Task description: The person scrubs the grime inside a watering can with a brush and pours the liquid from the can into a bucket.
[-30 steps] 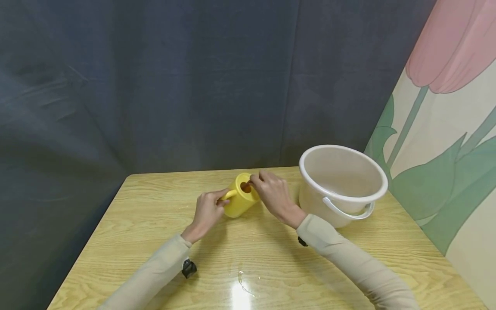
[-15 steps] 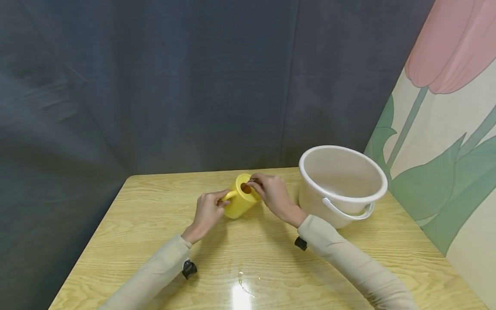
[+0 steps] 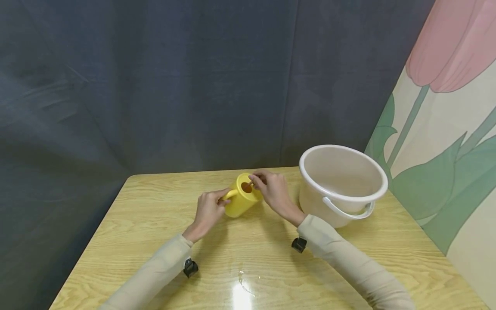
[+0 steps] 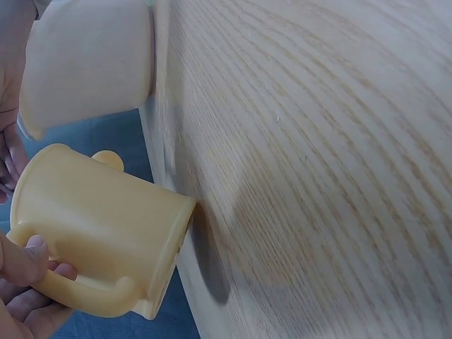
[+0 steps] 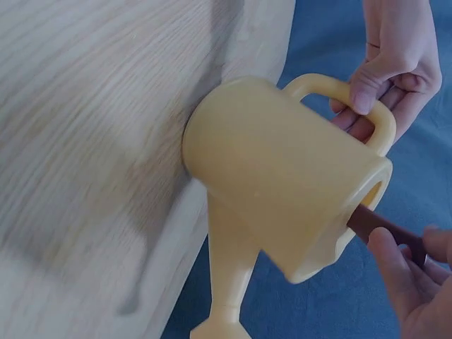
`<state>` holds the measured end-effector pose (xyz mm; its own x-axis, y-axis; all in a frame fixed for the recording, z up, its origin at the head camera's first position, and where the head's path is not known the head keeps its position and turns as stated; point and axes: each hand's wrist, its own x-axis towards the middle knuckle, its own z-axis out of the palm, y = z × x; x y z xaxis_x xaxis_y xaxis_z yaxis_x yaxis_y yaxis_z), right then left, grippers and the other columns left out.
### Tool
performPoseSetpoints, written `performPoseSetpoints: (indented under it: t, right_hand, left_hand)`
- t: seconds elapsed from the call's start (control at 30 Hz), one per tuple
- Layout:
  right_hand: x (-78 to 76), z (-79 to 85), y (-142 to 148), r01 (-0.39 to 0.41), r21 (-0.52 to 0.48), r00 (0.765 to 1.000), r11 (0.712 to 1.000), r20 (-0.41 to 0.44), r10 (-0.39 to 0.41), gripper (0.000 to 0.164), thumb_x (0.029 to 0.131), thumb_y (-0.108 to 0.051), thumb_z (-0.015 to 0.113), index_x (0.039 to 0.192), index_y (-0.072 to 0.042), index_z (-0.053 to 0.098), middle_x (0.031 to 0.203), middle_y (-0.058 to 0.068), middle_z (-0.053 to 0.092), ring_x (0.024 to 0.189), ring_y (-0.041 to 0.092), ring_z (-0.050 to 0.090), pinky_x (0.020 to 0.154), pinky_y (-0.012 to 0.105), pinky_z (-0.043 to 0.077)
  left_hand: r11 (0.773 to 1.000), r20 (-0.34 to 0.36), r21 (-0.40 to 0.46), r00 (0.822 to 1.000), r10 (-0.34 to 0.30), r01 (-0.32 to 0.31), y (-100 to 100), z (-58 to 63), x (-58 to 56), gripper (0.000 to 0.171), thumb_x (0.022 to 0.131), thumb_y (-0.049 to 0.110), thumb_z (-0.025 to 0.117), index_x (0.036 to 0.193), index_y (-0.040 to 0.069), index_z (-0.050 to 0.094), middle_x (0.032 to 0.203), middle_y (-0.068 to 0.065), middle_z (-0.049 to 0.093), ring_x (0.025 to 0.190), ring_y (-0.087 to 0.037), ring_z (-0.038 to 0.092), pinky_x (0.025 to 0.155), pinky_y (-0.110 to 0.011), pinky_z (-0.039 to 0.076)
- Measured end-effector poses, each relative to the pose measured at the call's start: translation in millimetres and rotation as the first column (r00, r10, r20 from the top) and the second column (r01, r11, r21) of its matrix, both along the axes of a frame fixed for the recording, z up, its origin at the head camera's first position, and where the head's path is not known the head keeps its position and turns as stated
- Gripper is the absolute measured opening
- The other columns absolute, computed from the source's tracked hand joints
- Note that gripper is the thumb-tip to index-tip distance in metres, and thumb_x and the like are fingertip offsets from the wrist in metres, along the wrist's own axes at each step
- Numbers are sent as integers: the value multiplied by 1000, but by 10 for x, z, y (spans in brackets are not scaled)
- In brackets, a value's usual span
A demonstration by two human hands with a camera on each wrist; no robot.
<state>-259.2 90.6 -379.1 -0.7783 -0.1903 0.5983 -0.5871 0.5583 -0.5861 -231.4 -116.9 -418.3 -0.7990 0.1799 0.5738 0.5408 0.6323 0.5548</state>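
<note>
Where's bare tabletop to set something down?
Table: bare between its left edge and the left sleeve; also front-centre, between that and the right sleeve, barring a wet-looking streak. Crowded: between yellow watering can and white bucket, by the right hand.

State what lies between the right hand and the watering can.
A brown stick, pinched by the right hand and reaching into the watering can, as the right wrist view shows.

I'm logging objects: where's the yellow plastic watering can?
In the head view, below centre, the watering can is in the left hand, left of the white plastic bucket.
</note>
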Motion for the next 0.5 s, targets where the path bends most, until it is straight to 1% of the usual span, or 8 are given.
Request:
performPoseSetpoints:
  t: [0.07, 0.2, 0.3, 0.4, 0.5]
  right_hand:
    - [7, 5, -5, 3, -23, 999, 1000, 47, -2, 19, 98, -18, 64, 99, -1, 73, 81, 5, 74, 69, 14, 69, 60, 27, 56]
    - [23, 26, -8, 8, -103, 991, 995, 137, 6, 21, 99, -16, 62, 105, 2, 72, 87, 10, 74, 74, 17, 71, 64, 25, 57]
    - [39, 47, 3, 7, -162, 985, 987, 168, 21, 21, 99, -13, 61, 105, 5, 71, 88, 14, 74, 75, 21, 72, 65, 25, 57]
    - [57, 67, 26, 7, -195, 985, 981, 172, 27, 20, 99, -10, 62, 103, 7, 71, 87, 16, 73, 73, 22, 72, 63, 25, 57]
    - [75, 95, 57, 8, -186, 990, 982, 137, 18, 18, 98, -9, 62, 101, 7, 71, 84, 15, 73, 71, 22, 71, 61, 26, 57]
  left_hand:
    - [1000, 3, -2, 1000, 5, -5, 2, -4, 0, 34, 79, -7, 78, 112, -2, 73, 101, -16, 73, 74, -19, 70, 63, -34, 57]
    - [1000, 1, 2, 1000, 10, -10, 3, 0, -8, 34, 79, -7, 78, 112, -1, 73, 101, -15, 73, 67, -13, 64, 59, -32, 55]
    - [1000, 4, 3, 1000, 13, -13, 1, 5, -12, 34, 79, -6, 78, 112, -1, 73, 102, -15, 73, 68, -13, 64, 60, -32, 55]
    - [1000, 16, 5, 1000, 11, -11, -2, 3, -9, 33, 79, -6, 78, 112, -1, 73, 102, -16, 73, 69, -15, 66, 61, -33, 55]
    - [1000, 18, 3, 1000, 11, -11, -5, -1, -7, 33, 80, -6, 78, 112, -2, 73, 102, -16, 73, 70, -16, 67, 60, -32, 55]
